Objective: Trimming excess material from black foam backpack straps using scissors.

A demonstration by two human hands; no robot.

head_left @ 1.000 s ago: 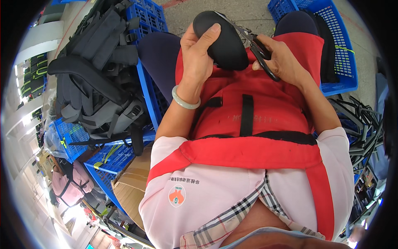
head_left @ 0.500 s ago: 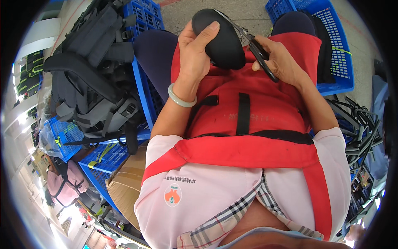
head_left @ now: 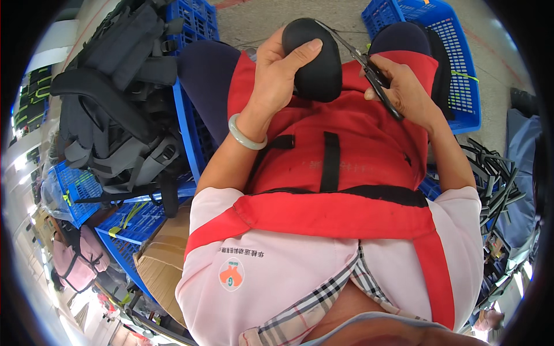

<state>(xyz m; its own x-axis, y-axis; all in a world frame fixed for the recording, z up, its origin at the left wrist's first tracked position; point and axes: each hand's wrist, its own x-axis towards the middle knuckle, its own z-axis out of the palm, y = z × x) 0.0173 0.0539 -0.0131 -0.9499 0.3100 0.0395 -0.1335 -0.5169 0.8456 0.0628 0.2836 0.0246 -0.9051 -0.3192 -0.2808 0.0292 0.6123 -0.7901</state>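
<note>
A black, oval padded piece (head_left: 319, 68) with a smooth surface is held up over my lap. My left hand (head_left: 279, 70) grips its left side, thumb pressed on the face and fingers behind it, out of sight. In my right hand (head_left: 402, 91) is a pair of scissors (head_left: 375, 76) with black handles, the fingers in and around the loops. The blades point up and left, lying along the upper right edge of the padded piece. Whether they touch the edge cannot be made out. Beneath both hands spreads my red apron (head_left: 369, 138).
Black and grey backpacks (head_left: 115, 109) are heaped on blue crates (head_left: 190, 121) to my left. On the right stands a blue basket (head_left: 470, 104) with dark pieces inside, and behind it a pile of black strips (head_left: 490, 179). A cardboard box (head_left: 164, 259) sits near my left elbow.
The padded piece has turned more upright and shifted slightly right in the view. The scissors stay along its edge, moved a little right with my right hand.
</note>
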